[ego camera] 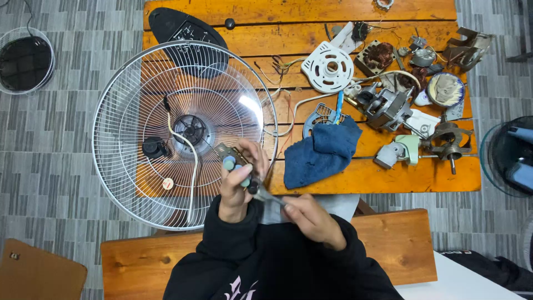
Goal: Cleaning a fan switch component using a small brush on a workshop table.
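Left hand (236, 186) grips switch block (233, 161); right hand (311, 219) tool (266, 194) mostly hidden.

Surface (388, 178): orange-stained wooden planks, worn, standing on a grey patterned floor (66, 161).

Lying on it:
- white wire fan guard (183, 133), round, overhanging the left edge; a white cable (191, 166) crosses it
- black flat base plate (183, 30), far left corner, partly under the guard
- small black knob (229, 23)
- blue cloth (322, 153), crumpled, near the front edge
- white round plastic disc (328, 67) with slots
- loose coloured wires (280, 66) beside the disc
- grey motor body (388, 108) with shaft
- copper-wound stator (379, 56)
- pale green bracket (402, 150)
- rotor with spindle (448, 139), right edge
- round tin (445, 90) of pale grease
- bent metal bracket (466, 47), far right corner
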